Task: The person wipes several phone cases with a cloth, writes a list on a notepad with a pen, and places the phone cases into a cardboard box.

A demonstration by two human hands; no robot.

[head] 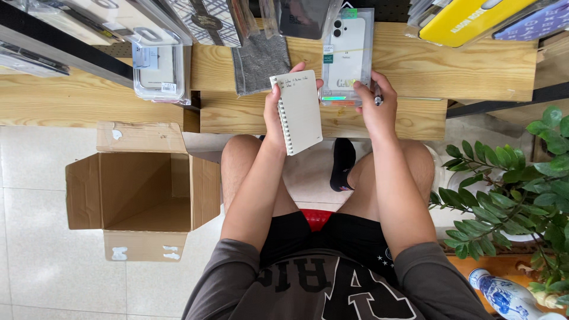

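Note:
My left hand point(274, 114) grips a small spiral-bound notepad point(301, 111), its cream page upright with a little handwriting at the top. My right hand point(374, 106) holds a dark pen point(378, 100) and its fingers touch the lower edge of a clear packaged white phone case point(348, 53) hanging on the display. Both hands are raised in front of a wooden shelf point(474, 71). I am seated, knees bare, in black shorts.
An open, empty cardboard box point(142, 189) stands on the tiled floor at my left. More packaged phone cases point(159, 68) hang above. A leafy green plant point(521, 184) and a blue-white vase point(504, 296) are at the right. A black shoe point(342, 163) shows between my knees.

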